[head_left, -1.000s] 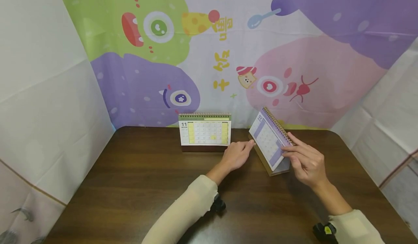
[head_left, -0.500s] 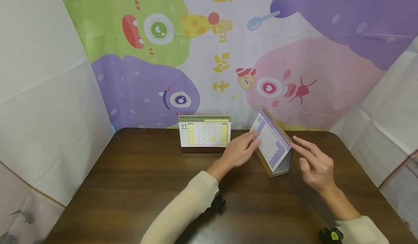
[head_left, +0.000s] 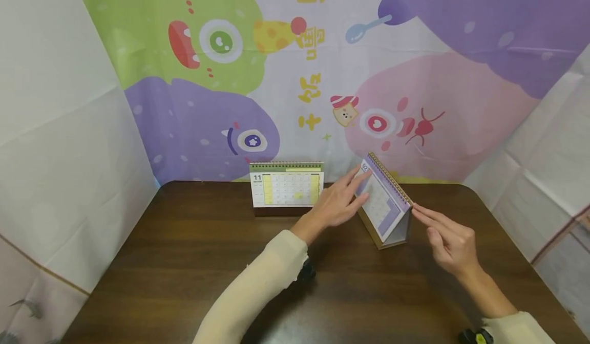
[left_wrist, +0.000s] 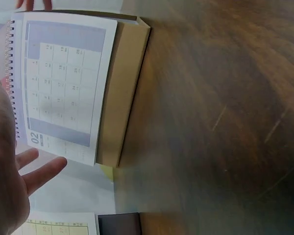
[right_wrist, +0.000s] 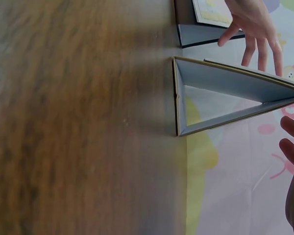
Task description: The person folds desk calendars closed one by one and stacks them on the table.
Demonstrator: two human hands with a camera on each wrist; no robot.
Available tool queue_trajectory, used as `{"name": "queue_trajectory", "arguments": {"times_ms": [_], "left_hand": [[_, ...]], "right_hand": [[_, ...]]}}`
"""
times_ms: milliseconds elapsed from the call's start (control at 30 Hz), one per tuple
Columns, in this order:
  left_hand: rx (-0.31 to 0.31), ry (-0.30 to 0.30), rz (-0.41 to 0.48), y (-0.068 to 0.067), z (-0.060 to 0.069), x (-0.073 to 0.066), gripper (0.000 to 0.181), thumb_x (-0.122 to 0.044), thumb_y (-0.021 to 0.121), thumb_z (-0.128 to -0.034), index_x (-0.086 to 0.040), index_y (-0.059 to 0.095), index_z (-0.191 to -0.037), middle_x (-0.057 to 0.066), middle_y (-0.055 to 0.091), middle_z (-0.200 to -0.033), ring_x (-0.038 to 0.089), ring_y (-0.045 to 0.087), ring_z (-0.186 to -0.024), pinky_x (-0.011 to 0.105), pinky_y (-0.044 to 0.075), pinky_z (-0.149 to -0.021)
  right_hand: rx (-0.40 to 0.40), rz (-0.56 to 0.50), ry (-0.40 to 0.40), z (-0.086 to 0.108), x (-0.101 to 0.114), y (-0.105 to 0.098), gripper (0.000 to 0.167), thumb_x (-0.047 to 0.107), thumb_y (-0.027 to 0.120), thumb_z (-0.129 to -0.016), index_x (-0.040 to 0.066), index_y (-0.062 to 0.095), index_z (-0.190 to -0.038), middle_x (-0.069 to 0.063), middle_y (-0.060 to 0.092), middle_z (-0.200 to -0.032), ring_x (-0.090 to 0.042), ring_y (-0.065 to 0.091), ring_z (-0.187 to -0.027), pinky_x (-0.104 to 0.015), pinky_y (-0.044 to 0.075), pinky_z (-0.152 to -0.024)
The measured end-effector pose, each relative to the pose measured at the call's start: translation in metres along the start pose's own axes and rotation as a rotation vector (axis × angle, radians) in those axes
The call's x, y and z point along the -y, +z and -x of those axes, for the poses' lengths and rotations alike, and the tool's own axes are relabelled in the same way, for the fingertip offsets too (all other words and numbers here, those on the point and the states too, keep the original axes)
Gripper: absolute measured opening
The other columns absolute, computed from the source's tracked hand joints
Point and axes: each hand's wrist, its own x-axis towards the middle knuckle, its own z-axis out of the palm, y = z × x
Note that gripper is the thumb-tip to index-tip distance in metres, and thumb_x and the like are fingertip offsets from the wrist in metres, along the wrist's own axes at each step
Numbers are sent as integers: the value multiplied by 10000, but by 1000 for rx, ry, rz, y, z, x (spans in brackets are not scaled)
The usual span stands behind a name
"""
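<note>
A purple desk calendar (head_left: 379, 203) showing 02 stands tilted as a tent on its brown card base (left_wrist: 122, 93), turned at an angle. My left hand (head_left: 340, 201) is by its far left end with fingers spread; whether they touch the page cannot be told. At the near top corner, by the spiral binding, are the straight fingertips of my right hand (head_left: 454, 244). The right wrist view shows the stand's hollow triangular end (right_wrist: 225, 73). Left of it, partly behind my left hand, stands a green and yellow desk calendar (head_left: 283, 188) showing 11.
Both calendars stand towards the back of a dark wooden table (head_left: 184, 262). Behind rises a cloth backdrop (head_left: 318, 78) printed with cartoon monsters. White sheets (head_left: 60, 129) hang at both sides.
My left hand has opened its fingers and moved up beside the purple calendar's far end. The right hand has let go of the page edge and shifted right to the near top corner.
</note>
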Motion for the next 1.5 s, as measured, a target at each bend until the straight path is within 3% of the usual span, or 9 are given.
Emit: {"name": "queue_trajectory", "arguments": {"times_ms": [67, 133, 233, 367, 433, 667, 967, 1233, 1500], "left_hand": [[5, -1, -11, -1, -2, 0, 630, -525, 416, -1196, -319, 328, -1784, 84, 288, -1892, 325, 497, -1654, 562, 609, -1143], [19, -7, -12, -5, -3, -3, 623, -473, 445, -1197, -321, 321, -1788, 80, 270, -1898, 324, 486, -1662, 556, 630, -1101], [28, -1, -24, -4, -5, -3, 628, -480, 439, -1199, -339, 297, -1794, 69, 245, -1907, 317, 469, -1674, 529, 654, -1040], [44, 4, -24, -3, -8, -3, 639, -486, 434, -1199, -348, 271, -1801, 67, 217, -1914, 330, 464, -1677, 516, 672, -965], [54, 7, -20, -3, -10, -4, 644, -485, 434, -1200, -349, 261, -1805, 74, 206, -1917, 343, 459, -1680, 528, 672, -968], [84, 34, -33, 0, -19, -9, 632, -495, 406, -1204, -368, 257, -1805, 72, 150, -1928, 338, 377, -1727, 567, 587, -1191], [112, 43, -97, 1, -23, -18, 611, -522, 363, -1208, -437, 232, -1799, 31, 87, -1939, 353, 453, -1686, 445, 678, -900], [137, 34, -100, 2, -23, -21, 613, -527, 358, -1207, -443, 223, -1799, 26, 47, -1942, 354, 467, -1677, 435, 677, -899], [121, 31, -87, 2, -22, -22, 600, -518, 374, -1207, -429, 263, -1789, 33, 96, -1938, 351, 465, -1678, 441, 682, -884]], "right_hand": [[17, -4, 5, 3, -2, -1, 447, 211, 526, -1135, -87, 858, -1101, -283, 853, -1077, 147, 680, -1288, -152, 450, -656], [30, 3, 10, 7, -5, 0, 473, 250, 522, -1148, -71, 865, -1099, -264, 860, -1076, 144, 677, -1299, -79, 512, -818], [44, 1, 13, 10, -7, 0, 498, 283, 516, -1157, -64, 868, -1097, -251, 864, -1081, 127, 669, -1327, -4, 471, -1051], [54, -10, 14, 14, -10, 0, 507, 292, 514, -1161, -65, 868, -1091, -252, 864, -1077, 131, 661, -1339, -2, 450, -1113], [59, -12, 14, 15, -11, 0, 508, 293, 515, -1161, -65, 868, -1085, -258, 862, -1067, 135, 657, -1343, -6, 452, -1119], [79, 15, 19, 20, -15, -2, 531, 321, 496, -1167, -42, 875, -1087, -268, 856, -1030, 181, 614, -1358, 10, 421, -1128], [90, 40, 27, 24, -18, -2, 546, 355, 485, -1179, -17, 880, -1114, -253, 860, -1036, 194, 598, -1362, 6, 428, -1122], [99, 91, 27, 24, -20, -5, 512, 329, 492, -1162, 23, 895, -1084, -208, 874, -1029, 223, 586, -1340, -182, 586, -823], [94, 87, 35, 25, -22, -4, 521, 333, 492, -1171, 18, 895, -1075, -210, 874, -1021, 221, 594, -1329, -150, 592, -857]]}}
